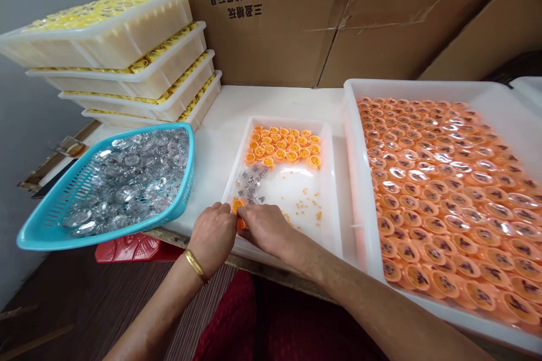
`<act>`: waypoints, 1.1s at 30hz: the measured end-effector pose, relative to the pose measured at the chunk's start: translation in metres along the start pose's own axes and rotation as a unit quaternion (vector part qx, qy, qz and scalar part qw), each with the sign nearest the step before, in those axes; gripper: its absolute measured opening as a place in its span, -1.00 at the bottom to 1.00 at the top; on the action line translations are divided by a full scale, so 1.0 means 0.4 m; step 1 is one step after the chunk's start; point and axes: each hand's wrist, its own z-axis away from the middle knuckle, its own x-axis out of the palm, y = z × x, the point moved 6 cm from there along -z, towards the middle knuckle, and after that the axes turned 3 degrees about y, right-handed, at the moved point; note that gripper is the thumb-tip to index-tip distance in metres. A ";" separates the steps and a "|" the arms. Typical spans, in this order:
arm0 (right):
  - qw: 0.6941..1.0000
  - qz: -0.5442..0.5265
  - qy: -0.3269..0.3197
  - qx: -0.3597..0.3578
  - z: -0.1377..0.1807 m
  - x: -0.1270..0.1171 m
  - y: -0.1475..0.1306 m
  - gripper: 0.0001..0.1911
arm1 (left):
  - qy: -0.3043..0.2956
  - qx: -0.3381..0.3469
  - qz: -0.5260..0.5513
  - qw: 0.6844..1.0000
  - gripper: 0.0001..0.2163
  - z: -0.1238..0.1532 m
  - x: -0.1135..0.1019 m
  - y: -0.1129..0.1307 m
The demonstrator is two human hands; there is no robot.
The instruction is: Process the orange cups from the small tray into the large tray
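At the near left corner of a small white tray [337,208], my two hands are pressed close together. My left hand [215,232], with a gold bracelet at the wrist, is closed on a small orange cup [237,205] with orange bits in it. Closed against the same spot is my right hand [265,229], its fingers partly hiding the orange piece between the hands. Just beyond them in the tray lie small clear plastic lids [250,181]. Rows of filled orange cups [280,153] stand at the tray's far end, and loose orange bits [305,203] are scattered over its floor.
On the left, a turquoise basket [191,166] of clear plastic lids overhangs the table edge. Stacked white trays [169,34] with yellow-wrapped items rise behind it. A large white bin [359,180] of lidded orange cups stands right. Cardboard boxes [271,45] line the back.
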 end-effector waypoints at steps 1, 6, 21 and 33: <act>1.000 0.000 0.003 0.000 0.005 -0.002 0.003 -0.87 | 0.004 -0.001 0.017 1.000 -0.72 0.001 -0.003 -0.005; 0.999 -0.014 0.043 0.028 0.062 -0.030 0.039 -0.81 | 0.052 -0.027 0.165 0.985 -0.73 0.013 -0.036 -0.027; 0.931 -0.211 0.231 0.188 0.191 -0.119 0.176 -0.75 | 0.012 -0.051 0.721 0.691 -0.71 -0.124 0.032 0.153; 0.777 -0.563 0.234 0.153 0.200 -0.096 0.272 -0.83 | -0.005 0.061 0.549 0.834 -0.78 -0.163 -0.048 0.183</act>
